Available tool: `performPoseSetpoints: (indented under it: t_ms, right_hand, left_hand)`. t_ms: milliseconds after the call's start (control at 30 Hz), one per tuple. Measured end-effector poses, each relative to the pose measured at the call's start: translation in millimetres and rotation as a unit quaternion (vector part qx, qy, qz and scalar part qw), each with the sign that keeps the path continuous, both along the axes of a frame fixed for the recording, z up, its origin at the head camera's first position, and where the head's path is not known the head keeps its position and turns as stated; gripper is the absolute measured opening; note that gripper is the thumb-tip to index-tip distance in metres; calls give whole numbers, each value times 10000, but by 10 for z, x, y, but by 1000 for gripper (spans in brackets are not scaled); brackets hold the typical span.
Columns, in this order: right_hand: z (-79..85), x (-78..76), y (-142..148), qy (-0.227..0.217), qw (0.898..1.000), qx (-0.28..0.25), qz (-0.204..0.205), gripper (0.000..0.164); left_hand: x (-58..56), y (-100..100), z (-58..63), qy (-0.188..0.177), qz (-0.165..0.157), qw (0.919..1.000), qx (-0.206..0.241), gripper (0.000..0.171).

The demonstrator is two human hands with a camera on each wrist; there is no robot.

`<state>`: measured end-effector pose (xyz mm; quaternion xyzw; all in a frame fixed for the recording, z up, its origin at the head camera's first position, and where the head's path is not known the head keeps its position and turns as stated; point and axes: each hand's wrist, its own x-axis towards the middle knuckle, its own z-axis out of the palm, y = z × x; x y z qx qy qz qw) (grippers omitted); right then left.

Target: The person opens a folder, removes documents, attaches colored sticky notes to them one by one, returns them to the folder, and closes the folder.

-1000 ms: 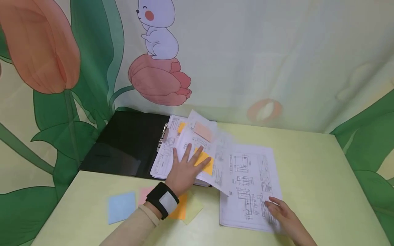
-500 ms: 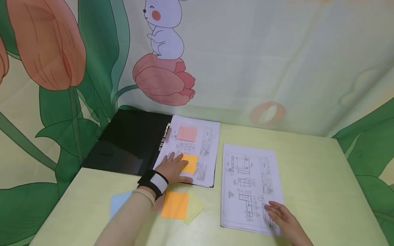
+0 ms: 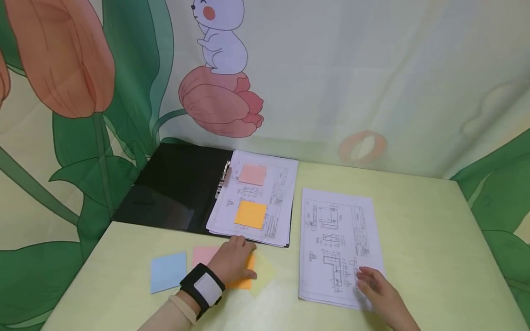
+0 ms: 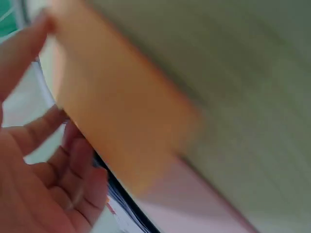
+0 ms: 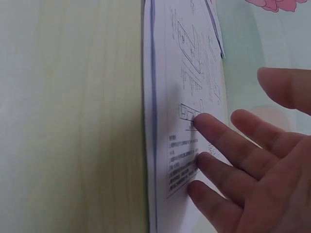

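My left hand [image 3: 233,261], banded at the wrist, reaches over an orange sticky note pad [image 3: 242,283] lying on the table. In the left wrist view, its thumb and forefinger lie at the edges of the orange pad [image 4: 121,97], the other fingers loosely bent. Pink notes [image 3: 204,254] and pale yellow notes [image 3: 264,276] lie partly under or beside the orange ones. My right hand [image 3: 383,294], fingers relaxed, hovers at the lower right of a stack of printed drawings [image 3: 343,220]. Its fingertips are close over the top sheet in the right wrist view.
A black folder [image 3: 165,188] lies unfolded at the back, its metal clip [image 3: 222,179] beside clipped drawings [image 3: 261,193]. A pink note [image 3: 253,175] and an orange note [image 3: 250,214] sit on the top page. Blue notes [image 3: 168,272] lie at the left. A printed curtain [image 3: 310,82] hangs behind.
The page has come down flat onto the folder's stack, showing its pink and orange notes. My left hand has left that page and moved toward me over the orange pad. My right hand stays nearly still.
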<state>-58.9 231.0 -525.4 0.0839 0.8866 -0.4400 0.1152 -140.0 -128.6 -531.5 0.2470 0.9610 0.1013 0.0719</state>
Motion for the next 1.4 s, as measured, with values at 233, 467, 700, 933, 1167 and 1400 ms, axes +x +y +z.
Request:
performPoseSetpoints:
  t_ms: [233,467,700,933,1167,1400]
  right_hand:
    - [35,-11,-37,-85,9996,278,73,50]
    - [57,-2,-25,-128,9986,482,148,48]
    - [129,-8,-40,330,9940,942,441,50]
    - [459,111,-694,3187,9337,1183,1126,36]
    - [549,163,-1531,4951,8079,1200,2961,34]
    - [518,141,-1589,5612,7915,204,2413,17]
  left_hand:
    - [-2,-14,78,-600,926,9900,877,35]
    - [-49,-135,184,-1364,1520,9612,1855,31]
    - [-55,-213,254,-1078,1164,9740,1614,63]
    - [8,-235,584,-704,677,9798,1743,75]
    - [70,-19,776,-2400,844,8922,3731,83]
    - [169,15,689,-3904,189,7561,5250,73]
